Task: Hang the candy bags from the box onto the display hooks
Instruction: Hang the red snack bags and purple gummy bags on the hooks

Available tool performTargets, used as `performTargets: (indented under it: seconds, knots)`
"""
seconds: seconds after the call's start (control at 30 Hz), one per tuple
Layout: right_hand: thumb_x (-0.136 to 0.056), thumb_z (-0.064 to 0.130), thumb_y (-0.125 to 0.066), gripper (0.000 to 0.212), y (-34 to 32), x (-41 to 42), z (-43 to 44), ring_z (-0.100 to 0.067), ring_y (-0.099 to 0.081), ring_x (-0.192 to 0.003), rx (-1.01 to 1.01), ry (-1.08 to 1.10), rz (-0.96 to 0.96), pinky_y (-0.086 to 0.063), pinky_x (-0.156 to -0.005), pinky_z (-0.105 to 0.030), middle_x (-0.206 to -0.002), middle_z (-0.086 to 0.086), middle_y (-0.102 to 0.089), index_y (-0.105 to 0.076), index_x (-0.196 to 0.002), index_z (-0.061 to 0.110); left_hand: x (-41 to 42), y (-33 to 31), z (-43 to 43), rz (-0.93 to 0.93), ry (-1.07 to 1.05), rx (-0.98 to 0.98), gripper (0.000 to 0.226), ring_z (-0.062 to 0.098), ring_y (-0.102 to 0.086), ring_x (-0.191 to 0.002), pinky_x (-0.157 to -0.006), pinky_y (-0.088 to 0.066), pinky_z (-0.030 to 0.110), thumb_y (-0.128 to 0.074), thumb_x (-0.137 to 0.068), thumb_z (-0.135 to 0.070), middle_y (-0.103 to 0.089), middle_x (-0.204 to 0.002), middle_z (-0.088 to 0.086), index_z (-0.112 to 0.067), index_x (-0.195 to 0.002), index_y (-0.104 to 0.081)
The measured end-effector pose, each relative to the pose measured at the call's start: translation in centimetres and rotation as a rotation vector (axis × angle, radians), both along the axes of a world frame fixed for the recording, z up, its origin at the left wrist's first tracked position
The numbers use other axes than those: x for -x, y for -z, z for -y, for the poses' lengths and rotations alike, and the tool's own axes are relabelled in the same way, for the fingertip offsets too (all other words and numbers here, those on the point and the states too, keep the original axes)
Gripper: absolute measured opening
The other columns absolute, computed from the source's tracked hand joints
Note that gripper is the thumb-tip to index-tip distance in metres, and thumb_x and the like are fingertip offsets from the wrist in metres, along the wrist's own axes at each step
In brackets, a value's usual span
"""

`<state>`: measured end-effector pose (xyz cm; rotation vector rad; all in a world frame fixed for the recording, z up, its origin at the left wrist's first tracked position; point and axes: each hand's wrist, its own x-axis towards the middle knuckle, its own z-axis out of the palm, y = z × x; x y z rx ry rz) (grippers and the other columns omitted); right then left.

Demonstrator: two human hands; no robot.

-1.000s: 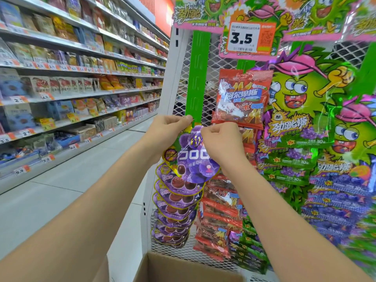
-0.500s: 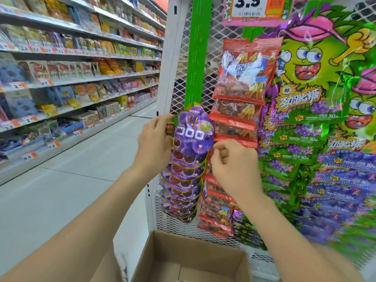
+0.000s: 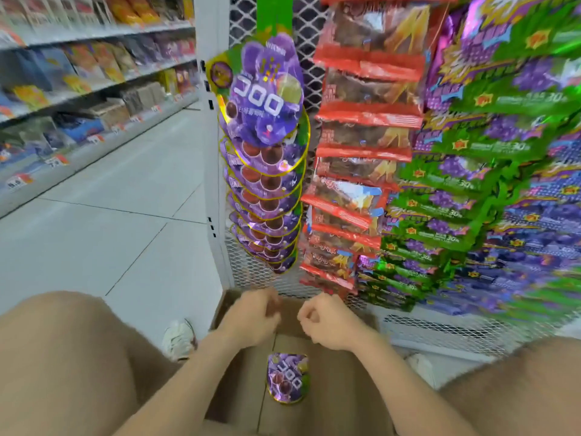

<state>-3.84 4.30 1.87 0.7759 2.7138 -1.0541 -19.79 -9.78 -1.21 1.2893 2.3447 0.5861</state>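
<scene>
Hands: my left hand (image 3: pixel 251 316) and right hand (image 3: pixel 327 325) loosely curled, empty, above box (image 3: pixel 345 388).
Risk: hung stack (image 3: pixel 267 184) crowded; forcing on the 1 boxed bag (image 3: pixel 287 380) could knock others off.

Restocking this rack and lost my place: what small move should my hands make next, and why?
Probably lower the right hand to the purple candy bag lying in the box and pinch its top: both it and the left hand hover empty above it.
</scene>
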Motion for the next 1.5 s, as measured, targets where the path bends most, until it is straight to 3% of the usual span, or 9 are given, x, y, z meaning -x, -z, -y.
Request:
performTargets:
  seconds: [0.2, 0.3, 0.6, 0.8, 1.03, 1.2, 1.33, 1.4, 1.5]
  knots:
    - [-0.091, 0.017, -0.062, 0.019, 9.3, -2.0, -1.9, -0.021, -0.072, -0.095, 0.071, 0.083, 0.248, -0.057, -0.086, -0.029, -0.094, -0.005, -0.079, -0.080, -0.089, 0.018, -0.7, 12.2, -0.6, 0.166, 0.069, 0.346, 0.021, 0.019, -0.071, -0.106, -0.079, -0.047, 0.020, -0.070, -0.089, -0.025, -0.076, -0.107, 0.000, -0.020, -0.109, -0.076]
    - [-0.094, 0.017, -0.059, 0.021, 13.5, -2.9, -2.4, -0.030, -0.071, -0.107, 0.092, 0.105, 0.348, -0.057, -0.092, -0.034, -0.107, -0.011, -0.078, -0.079, -0.096, 0.013, -1.5, 17.0, -1.4, 0.181, 0.079, 0.420, 0.026, 0.030, -0.071, -0.107, -0.085, -0.054, 0.033, -0.070, -0.088, -0.023, -0.076, -0.110, 0.011, -0.011, -0.111, -0.073]
    - [-0.106, 0.021, -0.049, 0.034, 21.1, -3.7, -2.5, -0.039, -0.064, -0.123, 0.170, 0.136, 0.525, -0.049, -0.094, -0.034, -0.129, -0.026, -0.067, -0.065, -0.120, -0.004, -3.3, 29.0, -3.3, 0.197, -0.048, 0.548, 0.095, 0.033, -0.053, -0.138, -0.112, -0.046, 0.047, -0.077, -0.081, -0.042, -0.039, -0.162, 0.008, -0.027, -0.161, -0.029]
    - [-0.098, 0.018, -0.057, 0.021, 22.6, -4.5, -2.9, -0.032, -0.065, -0.118, 0.256, 0.213, 0.580, -0.047, -0.088, -0.028, -0.126, -0.016, -0.069, -0.067, -0.113, 0.007, -4.6, 28.2, -4.4, -0.113, -0.047, 0.681, 0.071, 0.033, -0.040, -0.137, -0.112, -0.032, 0.054, -0.079, -0.082, -0.035, -0.048, -0.146, 0.005, -0.028, -0.143, -0.044]
    - [-0.093, 0.005, -0.052, 0.030, 20.5, -4.7, -3.7, -0.028, -0.066, -0.113, 0.276, 0.240, 0.543, -0.054, -0.103, -0.039, -0.115, -0.009, -0.074, -0.076, -0.109, 0.012, -3.0, 26.6, -4.9, 0.309, -0.064, 0.391, 0.009, 0.030, -0.064, -0.107, -0.094, -0.046, 0.037, -0.070, -0.092, -0.034, -0.068, -0.100, -0.002, -0.028, -0.099, -0.067]
    - [-0.085, 0.018, -0.065, 0.068, 16.1, -4.4, -3.4, -0.029, -0.051, -0.136, 0.216, 0.316, 0.365, -0.044, -0.113, -0.034, -0.143, -0.011, -0.059, -0.051, -0.151, 0.020, -0.9, 18.6, -4.9, 0.605, 0.154, 0.242, 0.019, -0.001, -0.061, -0.065, -0.065, -0.047, 0.019, -0.074, -0.097, -0.009, -0.069, -0.065, -0.016, -0.021, -0.084, -0.067]
    - [-0.089, 0.017, -0.074, 0.038, 10.7, -3.5, -3.3, -0.016, -0.069, -0.104, 0.311, 0.396, 0.048, -0.056, -0.097, -0.035, -0.107, -0.002, -0.075, -0.071, -0.127, 0.017, 0.3, 10.2, -4.4, 0.699, 0.128, 0.113, 0.013, 0.021, -0.074, -0.089, -0.082, -0.060, 0.037, -0.072, -0.100, -0.013, -0.079, -0.101, 0.020, -0.001, -0.103, -0.073]
    - [-0.096, 0.018, -0.071, 0.013, 7.7, -3.1, -3.1, -0.010, -0.067, -0.083, 0.305, 0.368, -0.085, -0.057, -0.085, -0.043, -0.090, -0.006, -0.077, -0.078, -0.105, 0.011, 0.5, 5.7, -3.8, 0.727, 0.120, 0.036, 0.014, 0.021, -0.075, -0.089, -0.083, -0.060, 0.036, -0.069, -0.103, -0.014, -0.080, -0.100, 0.018, -0.001, -0.105, -0.073]
    - [-0.100, 0.020, -0.067, 0.019, 3.2, -2.5, -2.5, -0.004, -0.055, -0.057, 0.292, 0.318, -0.229, -0.048, -0.067, -0.036, -0.066, 0.006, -0.069, -0.076, -0.084, 0.015, 1.0, -0.5, -2.4, 0.724, 0.128, -0.053, 0.013, 0.010, -0.070, -0.076, -0.072, -0.054, 0.024, -0.068, -0.103, -0.010, -0.077, -0.083, 0.000, -0.011, -0.093, -0.076]
